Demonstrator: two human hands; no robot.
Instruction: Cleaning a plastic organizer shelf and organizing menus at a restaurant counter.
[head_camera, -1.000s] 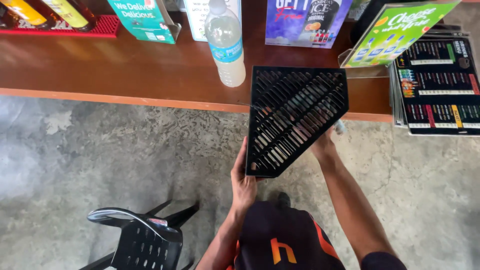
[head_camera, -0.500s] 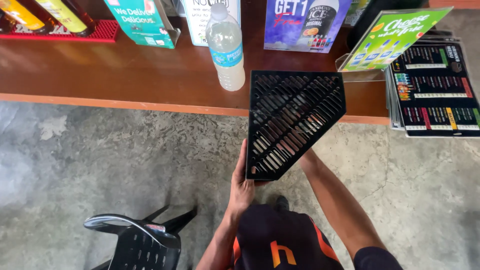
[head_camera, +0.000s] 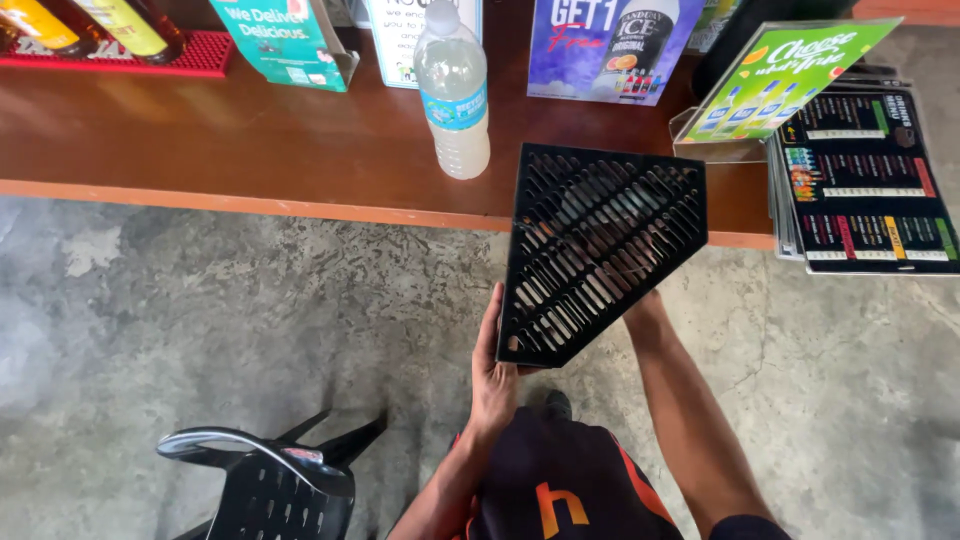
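Fingers of both hands gripped a black slatted plastic mat (head_camera: 600, 250), tilted up. Left hand (head_camera: 495, 370) clasped its 7 o'clock edge; right hand (head_camera: 645, 310) sat mostly hidden behind at 5.

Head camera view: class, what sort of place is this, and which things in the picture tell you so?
Probably a bar or drinks counter. A wooden counter carries drink advert stands, a stack of laminated menus and a red bar mat with bottles. The left hand holds a black slotted mat.
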